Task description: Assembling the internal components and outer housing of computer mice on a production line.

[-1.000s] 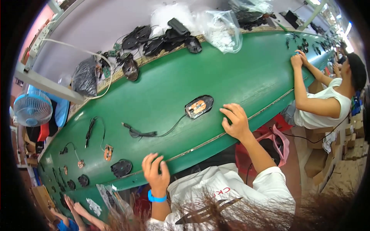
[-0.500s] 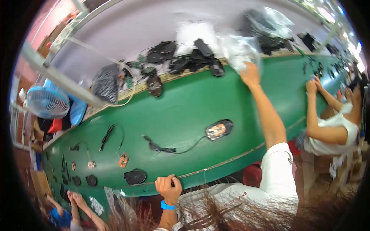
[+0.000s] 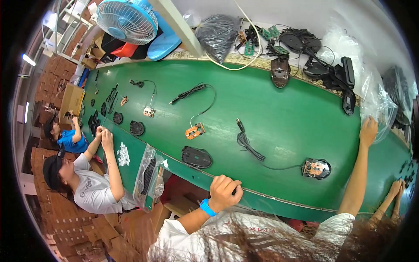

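Note:
My left hand (image 3: 225, 190), with a blue band at its wrist, is closed at the belt's near edge. A small dark bit shows in its fist, too little to name. At the far right my right hand (image 3: 369, 131) reaches to a clear plastic bag (image 3: 379, 102). Its fingers are curled against the bag, and what they hold is hidden. Between my arms lies an open computer mouse (image 3: 317, 168) with its orange circuit board showing and its coiled cable (image 3: 249, 146) stretching left. A black mouse shell (image 3: 196, 157) lies left of my left hand.
Another orange circuit board (image 3: 194, 131) with cable lies on the green belt (image 3: 270, 109). Mouse parts (image 3: 347, 76), a brown mouse cover (image 3: 280, 72) and a black bag (image 3: 218, 35) line the back ledge. A blue fan (image 3: 126, 22) stands far left. Co-workers (image 3: 94, 187) sit at the left.
My view has swung left, so the belt's contents appear further right and co-workers at left show. My right hand stays at the plastic bag; my left stays closed at the near edge.

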{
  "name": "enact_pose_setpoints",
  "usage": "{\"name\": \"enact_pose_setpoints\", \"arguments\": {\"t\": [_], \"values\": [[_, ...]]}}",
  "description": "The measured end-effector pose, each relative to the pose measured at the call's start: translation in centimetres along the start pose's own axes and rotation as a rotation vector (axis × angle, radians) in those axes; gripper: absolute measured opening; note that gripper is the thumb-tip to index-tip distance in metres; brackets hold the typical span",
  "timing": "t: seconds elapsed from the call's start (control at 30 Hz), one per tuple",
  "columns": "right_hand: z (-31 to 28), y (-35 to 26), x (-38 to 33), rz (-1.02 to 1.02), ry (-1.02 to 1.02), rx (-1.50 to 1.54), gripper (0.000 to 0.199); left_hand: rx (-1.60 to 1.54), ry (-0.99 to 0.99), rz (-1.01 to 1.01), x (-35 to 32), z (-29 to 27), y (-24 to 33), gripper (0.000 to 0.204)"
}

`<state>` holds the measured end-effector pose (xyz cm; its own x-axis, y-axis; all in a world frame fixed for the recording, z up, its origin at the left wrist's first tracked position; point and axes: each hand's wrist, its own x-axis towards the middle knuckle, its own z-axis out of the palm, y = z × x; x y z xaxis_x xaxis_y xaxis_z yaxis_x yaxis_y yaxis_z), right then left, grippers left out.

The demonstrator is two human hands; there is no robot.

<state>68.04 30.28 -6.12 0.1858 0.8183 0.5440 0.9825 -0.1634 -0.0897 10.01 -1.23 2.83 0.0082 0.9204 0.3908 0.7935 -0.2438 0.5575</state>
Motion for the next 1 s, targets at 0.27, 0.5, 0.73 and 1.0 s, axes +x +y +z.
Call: {"name": "enact_pose_setpoints", "arguments": {"t": [0.27, 0.5, 0.73, 1.0], "values": [[0.6, -1.5, -0.2, 0.036, 0.089, 0.066, 0.031, 0.04, 0.008, 0.019, 0.1, -0.4, -1.0, 0.013], [2.0, 0.6, 0.8, -0.123, 0.17, 0.121, 0.03, 0.056, 0.026, 0.044, -0.1, -0.2, -1.9, 0.01], [0.4, -0.5, 0.6, 0.06, 0.29, 0.269, 0.031, 0.051, 0.033, 0.067, -0.4, -0.1, -2.5, 0.009], [-2.5, 0.8, -3.0, 0.793, 0.099, 1.847, 0.033, -0.016, 0.085, 0.121, 0.0, 0.0, -3.1, 0.009]]}}
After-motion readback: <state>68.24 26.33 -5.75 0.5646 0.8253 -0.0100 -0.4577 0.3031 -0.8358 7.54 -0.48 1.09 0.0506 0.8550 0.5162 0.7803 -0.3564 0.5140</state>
